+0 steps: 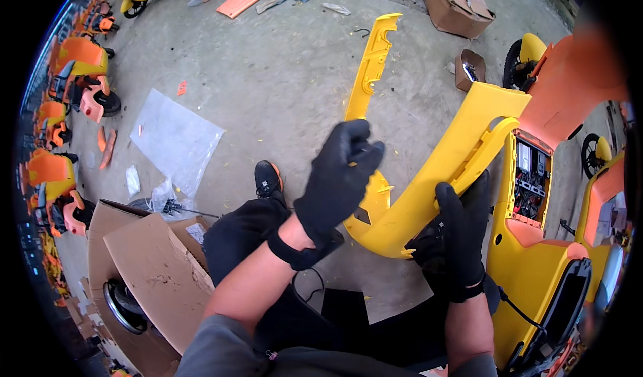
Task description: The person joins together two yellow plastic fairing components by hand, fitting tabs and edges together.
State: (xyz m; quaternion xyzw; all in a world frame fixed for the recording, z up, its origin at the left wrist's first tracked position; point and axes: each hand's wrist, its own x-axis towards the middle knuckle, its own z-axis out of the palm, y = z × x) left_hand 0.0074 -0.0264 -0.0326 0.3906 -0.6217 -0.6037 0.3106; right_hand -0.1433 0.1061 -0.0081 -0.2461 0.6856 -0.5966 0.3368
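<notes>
Right grip (462, 206) pinches the yellow panel (439, 156); left grip (365, 151) curls, its hold unclear. Lopsided support could let the panel twist and strike the floor (268, 96).

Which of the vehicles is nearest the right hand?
The yellow-and-orange vehicle immediately right of the right hand, with exposed wires; the others stand farther away.

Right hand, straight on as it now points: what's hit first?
The yellow panel, whose edge the right hand seems to grip. Depth is unclear, so some fingers might slide past it.
</notes>
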